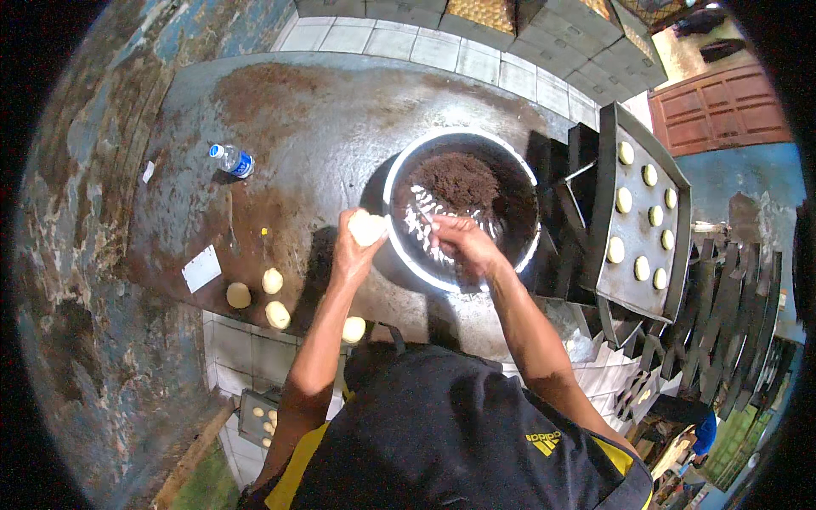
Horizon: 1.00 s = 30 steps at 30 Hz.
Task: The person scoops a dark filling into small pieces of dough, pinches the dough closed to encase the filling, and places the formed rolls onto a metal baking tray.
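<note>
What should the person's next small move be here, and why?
Probably take a little of the dark crumbly mound with the right hand: that hand is in the bowl, close to the mound, while the left hand holds a pale dough piece at the bowl's left side.

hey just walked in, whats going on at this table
A person cups a pale piece of dough in the left hand, beside the rim of a large round bowl. The right hand is inside the bowl, near a heap of dark crumbly filling; whether it grips anything is hard to tell. Four dough rounds sit along the table's near edge, and a metal tray on the right holds nine more.
</note>
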{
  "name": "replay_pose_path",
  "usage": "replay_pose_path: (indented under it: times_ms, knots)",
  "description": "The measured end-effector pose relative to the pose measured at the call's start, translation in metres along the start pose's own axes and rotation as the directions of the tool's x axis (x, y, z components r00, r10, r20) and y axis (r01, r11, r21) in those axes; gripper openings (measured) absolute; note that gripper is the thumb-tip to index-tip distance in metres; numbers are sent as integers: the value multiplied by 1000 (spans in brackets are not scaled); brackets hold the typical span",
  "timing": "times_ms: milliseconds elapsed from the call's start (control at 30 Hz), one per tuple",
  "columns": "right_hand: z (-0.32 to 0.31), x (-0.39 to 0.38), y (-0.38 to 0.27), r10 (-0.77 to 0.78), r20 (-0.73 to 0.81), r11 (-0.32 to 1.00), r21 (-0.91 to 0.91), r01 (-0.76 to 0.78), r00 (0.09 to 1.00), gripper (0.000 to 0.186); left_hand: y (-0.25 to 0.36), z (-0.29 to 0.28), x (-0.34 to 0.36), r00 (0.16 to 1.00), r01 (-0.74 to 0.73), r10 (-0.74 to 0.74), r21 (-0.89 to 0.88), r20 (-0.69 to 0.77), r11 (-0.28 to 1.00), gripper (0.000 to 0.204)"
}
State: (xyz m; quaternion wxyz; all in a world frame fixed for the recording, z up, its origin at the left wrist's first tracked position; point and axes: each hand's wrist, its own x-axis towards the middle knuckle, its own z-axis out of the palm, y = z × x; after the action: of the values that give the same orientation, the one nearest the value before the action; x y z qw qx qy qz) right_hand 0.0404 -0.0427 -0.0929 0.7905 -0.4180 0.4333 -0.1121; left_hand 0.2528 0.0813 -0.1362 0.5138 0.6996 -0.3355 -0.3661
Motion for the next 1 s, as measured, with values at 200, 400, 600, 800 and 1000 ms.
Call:
replay_pose_path:
  times_ms: [200,400,600,800,1000]
  knots:
    - [55,-64,47,-652,83,122,-970,212,754,41,36,55,-11,972,-221,232,177,-43,959,61]
    - [55,-143,99,-576,146,129,-955,266,804,35,-28,18,-57,970,-148,200,316,-138,937,52]
    - [14,-153,136,-543,-343,817,-427,387,767,53,1,63,-165,909,-105,194,-246,370,963,70]
    - [21,-283,154,-730,132,138,-932,334,671,61,22,138,-255,904,175,-54,-250,425,952,55]
    - [-25,-380,203,-805,-416,583,-687,433,424,54,69,188,-336,734,261,12,-298,680,918,40]
